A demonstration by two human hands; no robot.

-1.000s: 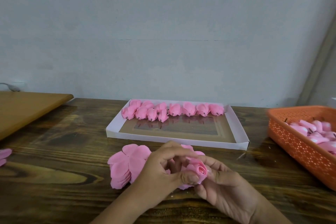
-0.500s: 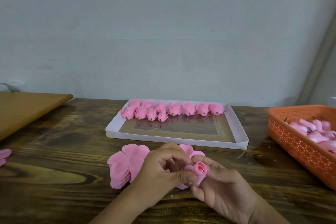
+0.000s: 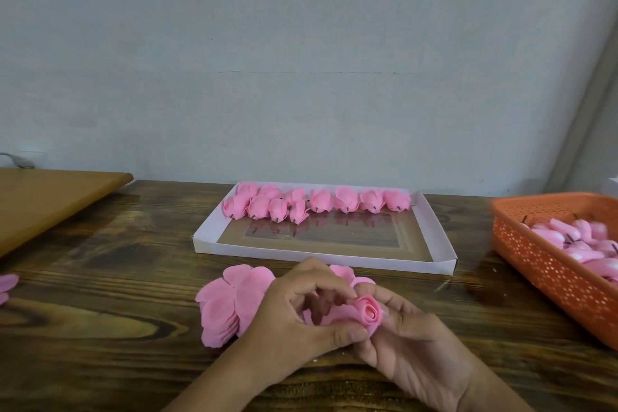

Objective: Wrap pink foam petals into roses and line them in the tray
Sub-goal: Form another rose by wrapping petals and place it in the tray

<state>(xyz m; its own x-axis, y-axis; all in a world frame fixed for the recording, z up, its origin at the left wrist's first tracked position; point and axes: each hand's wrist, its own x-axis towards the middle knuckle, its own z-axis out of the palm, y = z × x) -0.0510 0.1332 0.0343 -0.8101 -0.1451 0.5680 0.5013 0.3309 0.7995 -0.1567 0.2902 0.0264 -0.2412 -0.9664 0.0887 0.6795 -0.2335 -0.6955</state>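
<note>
both hands' grip is pinched on the half-rolled rose [image 3: 367, 311] just above the worktop [image 3: 100, 328], left hand [image 3: 294, 321] and right hand [image 3: 411, 348] together; the foam looks light, soft, easily creased, best held low at its base.

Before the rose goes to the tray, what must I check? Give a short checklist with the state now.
1. Both hands hold the rose: left hand and right hand pinch it: ok.
2. Rose wrapped tight: cannot tell.
3. Free room in the tray: near part bare: ok.
4. Tray row straight: left end bunched: not ok.
5. Loose petals on hand: ok.
</note>
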